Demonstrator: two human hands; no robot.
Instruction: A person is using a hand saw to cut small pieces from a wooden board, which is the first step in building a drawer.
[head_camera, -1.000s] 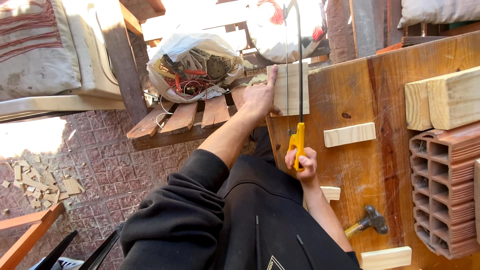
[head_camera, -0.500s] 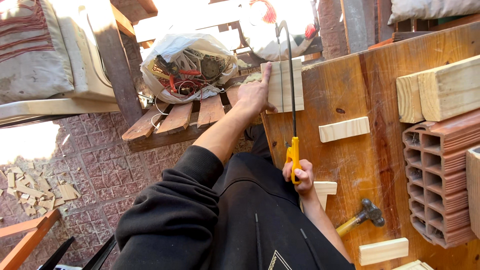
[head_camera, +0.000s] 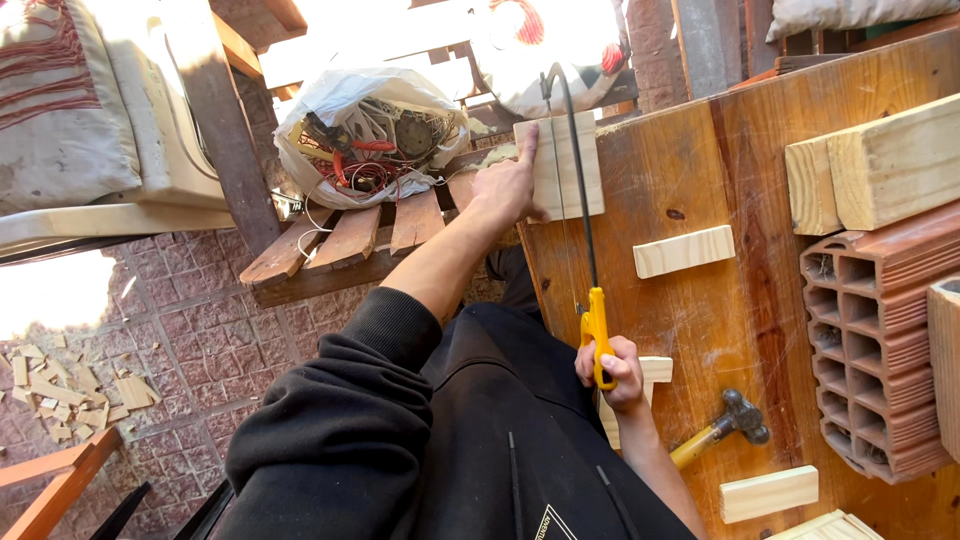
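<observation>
Since the earlier frame the saw (head_camera: 580, 200) has slid slightly toward the frame's bottom. Its long axis runs vertically, tip up. Right hand (head_camera: 612, 368) fingers clamp its yellow handle; left hand (head_camera: 510, 185) presses flat, fingers spread, on the wood board (head_camera: 570, 165) at the table (head_camera: 680, 330) edge.

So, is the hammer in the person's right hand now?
No, the right hand grips the yellow handle of a saw, while the hammer lies apart on the wooden table.

One saw (head_camera: 578, 190), one hammer (head_camera: 722, 428), one hollow brick (head_camera: 870, 340), two hands.
</observation>
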